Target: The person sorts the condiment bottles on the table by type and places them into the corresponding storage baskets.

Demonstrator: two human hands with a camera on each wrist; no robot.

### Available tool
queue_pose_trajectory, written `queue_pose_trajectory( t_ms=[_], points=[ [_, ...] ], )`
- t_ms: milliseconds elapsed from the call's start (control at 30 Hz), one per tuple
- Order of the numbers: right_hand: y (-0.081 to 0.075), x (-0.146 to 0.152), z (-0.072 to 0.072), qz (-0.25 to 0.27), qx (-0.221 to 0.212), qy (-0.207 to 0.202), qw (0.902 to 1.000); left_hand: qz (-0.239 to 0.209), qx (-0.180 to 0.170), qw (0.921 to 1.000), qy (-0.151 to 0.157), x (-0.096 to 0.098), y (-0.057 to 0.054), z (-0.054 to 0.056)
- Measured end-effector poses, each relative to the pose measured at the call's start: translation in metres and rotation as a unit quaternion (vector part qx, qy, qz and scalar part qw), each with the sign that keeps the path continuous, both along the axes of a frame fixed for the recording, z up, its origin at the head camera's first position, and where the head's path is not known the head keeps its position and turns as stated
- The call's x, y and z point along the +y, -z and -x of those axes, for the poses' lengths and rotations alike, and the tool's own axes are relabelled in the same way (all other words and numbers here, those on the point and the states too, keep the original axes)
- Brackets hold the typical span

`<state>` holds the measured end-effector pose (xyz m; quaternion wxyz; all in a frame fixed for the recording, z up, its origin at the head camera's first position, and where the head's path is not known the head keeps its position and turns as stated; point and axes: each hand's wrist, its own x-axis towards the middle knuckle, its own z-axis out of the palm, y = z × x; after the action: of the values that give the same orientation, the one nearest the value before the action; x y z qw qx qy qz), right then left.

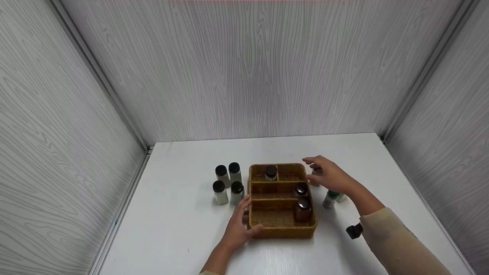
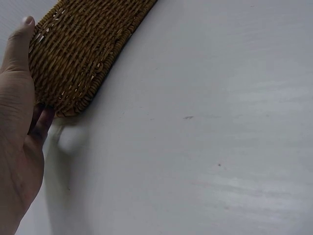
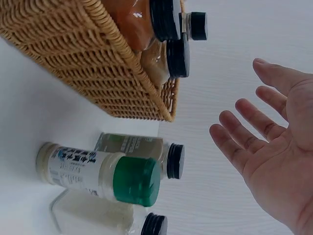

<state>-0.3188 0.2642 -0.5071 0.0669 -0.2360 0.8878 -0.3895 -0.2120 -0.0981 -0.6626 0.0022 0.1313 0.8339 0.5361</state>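
Wicker basket (image 1: 282, 233) held at one corner, jars inside and around

On the white table (image 1: 179, 240), the basket contains a dark-lidded jar (image 1: 271, 174) at rear left, another (image 1: 301, 189) at middle right, and a brown jar (image 1: 303, 214) at front right. Left hand (image 1: 236, 231): grips the near left corner, thumb on the front wall. Right hand (image 3: 279, 142): fingers apart and loosely extended, holding nothing, beside the rear right corner; nearby stand a black-lidded jar (image 3: 132, 147) and a green-capped bottle (image 3: 78, 169). Left of the basket stand four similar jars (image 1: 221, 196).
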Motion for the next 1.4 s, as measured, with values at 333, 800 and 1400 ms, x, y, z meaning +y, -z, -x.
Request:
queue_pose_trajectory(
  t_ms=[333,800,1400],
  points=[
    [0.011,0.020,-0.010,-0.032,0.005,0.000,0.9995,0.003,-0.016,0.9999,-0.001,0.000,-0.002,-0.001],
    [0.024,0.038,-0.021,-0.030,-0.006,0.020,0.9993,-0.004,-0.015,0.9999,-0.006,0.000,-0.001,0.000],
    [0.046,0.053,-0.028,-0.053,-0.017,0.042,0.9976,-0.014,-0.020,0.9997,-0.002,0.001,-0.001,-0.002]
  ],
)
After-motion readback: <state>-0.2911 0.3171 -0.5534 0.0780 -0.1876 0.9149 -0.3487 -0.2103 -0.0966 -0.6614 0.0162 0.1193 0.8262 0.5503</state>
